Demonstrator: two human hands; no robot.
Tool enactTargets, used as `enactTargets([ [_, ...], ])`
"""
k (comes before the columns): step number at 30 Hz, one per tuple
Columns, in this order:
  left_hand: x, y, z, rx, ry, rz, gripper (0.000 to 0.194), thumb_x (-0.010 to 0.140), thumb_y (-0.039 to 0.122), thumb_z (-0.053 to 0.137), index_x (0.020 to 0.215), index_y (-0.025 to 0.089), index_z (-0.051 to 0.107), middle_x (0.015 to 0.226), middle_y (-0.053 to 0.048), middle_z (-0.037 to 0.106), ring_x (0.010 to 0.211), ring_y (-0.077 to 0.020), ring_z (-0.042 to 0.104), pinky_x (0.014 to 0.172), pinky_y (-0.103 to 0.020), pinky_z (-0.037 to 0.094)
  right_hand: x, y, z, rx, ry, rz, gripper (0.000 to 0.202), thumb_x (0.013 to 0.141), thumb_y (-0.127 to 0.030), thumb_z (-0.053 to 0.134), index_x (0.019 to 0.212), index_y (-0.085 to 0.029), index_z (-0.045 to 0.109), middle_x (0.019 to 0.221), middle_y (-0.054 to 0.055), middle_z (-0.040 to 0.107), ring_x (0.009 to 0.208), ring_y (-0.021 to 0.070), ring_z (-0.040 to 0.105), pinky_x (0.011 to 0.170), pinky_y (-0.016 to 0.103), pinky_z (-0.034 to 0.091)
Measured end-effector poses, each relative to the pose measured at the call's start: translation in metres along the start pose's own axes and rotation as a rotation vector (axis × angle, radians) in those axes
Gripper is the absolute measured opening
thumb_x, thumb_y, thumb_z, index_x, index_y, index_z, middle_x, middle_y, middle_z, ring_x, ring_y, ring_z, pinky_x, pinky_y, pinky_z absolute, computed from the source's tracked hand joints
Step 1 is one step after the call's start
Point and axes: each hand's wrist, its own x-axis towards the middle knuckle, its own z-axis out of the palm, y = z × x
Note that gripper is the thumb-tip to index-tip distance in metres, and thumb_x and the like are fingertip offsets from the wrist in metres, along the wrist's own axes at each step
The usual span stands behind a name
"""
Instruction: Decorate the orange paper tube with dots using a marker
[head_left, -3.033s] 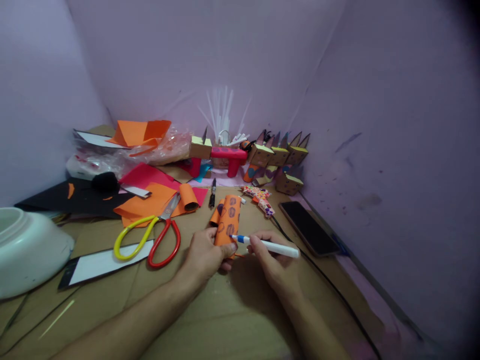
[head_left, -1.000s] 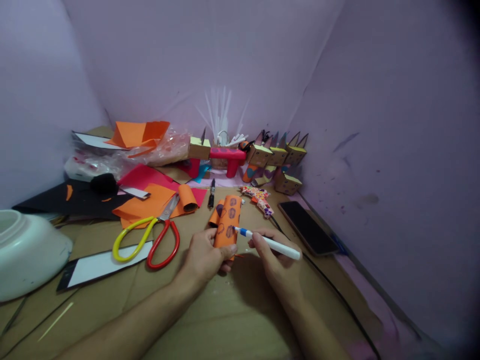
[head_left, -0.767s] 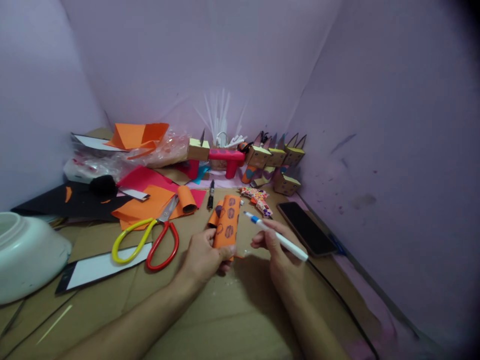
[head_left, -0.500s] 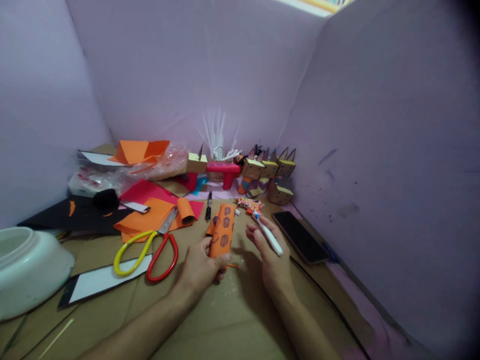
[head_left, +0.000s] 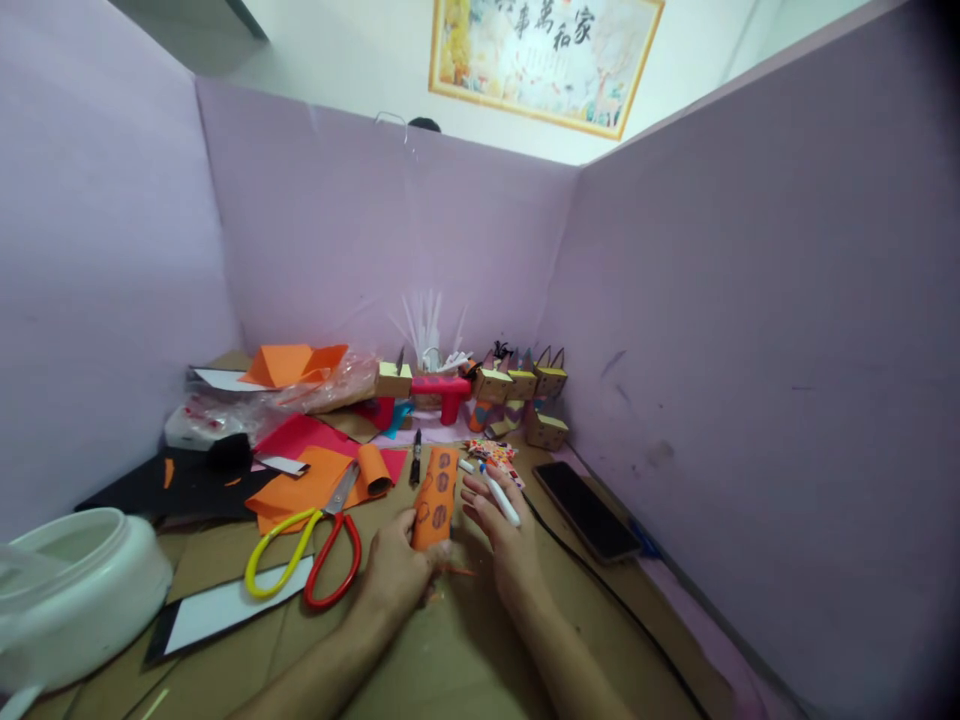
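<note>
Head: marker, poster reading 家和萬事

Left grip clenched, right grip loosely curled, forearms stretched forward.

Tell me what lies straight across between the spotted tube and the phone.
In the head view, the right hand with the white marker lies between the spotted tube and the phone; the cable also crosses there.

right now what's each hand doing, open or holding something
Left hand: closed, holding the orange tube.
Right hand: holding the white marker.
</note>
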Motion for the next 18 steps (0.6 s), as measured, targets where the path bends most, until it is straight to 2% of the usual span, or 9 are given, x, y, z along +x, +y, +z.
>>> enactTargets([
  [2, -0.003, 0.004, 0.001, -0.014, -0.007, -0.031, 0.036, 0.058, 0.022, 0.075, 0.090, 0.014, 0.060, 0.048, 0.006, 0.057, 0.031, -0.0089, 0.046, 0.030, -0.019, 0.036, 0.002, -0.002, -0.005, 0.003, 0.043, -0.017, 0.039, 0.067, -0.037, 0.073, 0.099, -0.017, 0.065, 0.080, 0.007, 0.075, 0.072, 0.0200, 0.070, 0.073, 0.035, 0.055],
  [5, -0.004, 0.007, 0.001, -0.027, -0.022, -0.073, 0.029, 0.061, 0.021, 0.071, 0.086, 0.013, 0.058, 0.046, 0.005, 0.056, 0.032, -0.0090, 0.047, 0.031, -0.019, 0.037, 0.002, -0.005, -0.009, -0.111, 0.100, -0.159, 0.038, 0.074, -0.049, 0.066, 0.088, -0.014, 0.069, 0.058, 0.002, 0.068, 0.053, 0.0159, 0.062, 0.057, 0.031, 0.052],
  [8, -0.003, 0.007, 0.002, -0.024, -0.038, -0.101, 0.026, 0.061, 0.019, 0.071, 0.082, 0.013, 0.058, 0.044, 0.004, 0.056, 0.032, -0.0098, 0.048, 0.031, -0.018, 0.036, -0.003, -0.008, -0.014, -0.242, 0.100, -0.269, 0.038, 0.074, -0.050, 0.066, 0.075, -0.013, 0.069, 0.048, -0.002, 0.058, 0.046, 0.0137, 0.054, 0.050, 0.027, 0.046],
  [11, -0.002, 0.006, 0.003, -0.023, -0.045, -0.102, 0.024, 0.061, 0.015, 0.069, 0.083, 0.013, 0.057, 0.046, 0.004, 0.057, 0.034, -0.0099, 0.050, 0.033, -0.018, 0.039, -0.008, -0.010, -0.015, -0.300, 0.089, -0.294, 0.032, 0.071, -0.045, 0.072, 0.069, -0.013, 0.067, 0.047, -0.003, 0.055, 0.046, 0.0133, 0.052, 0.050, 0.026, 0.043],
  [18, -0.006, 0.009, 0.004, -0.001, -0.043, -0.099, 0.022, 0.062, 0.011, 0.064, 0.083, 0.012, 0.058, 0.046, 0.003, 0.057, 0.037, -0.0117, 0.053, 0.032, -0.019, 0.040, -0.016, -0.008, -0.010, -0.400, 0.034, -0.329, 0.027, 0.077, -0.042, 0.065, 0.074, -0.015, 0.064, 0.054, 0.000, 0.062, 0.053, 0.0159, 0.058, 0.056, 0.028, 0.047],
])
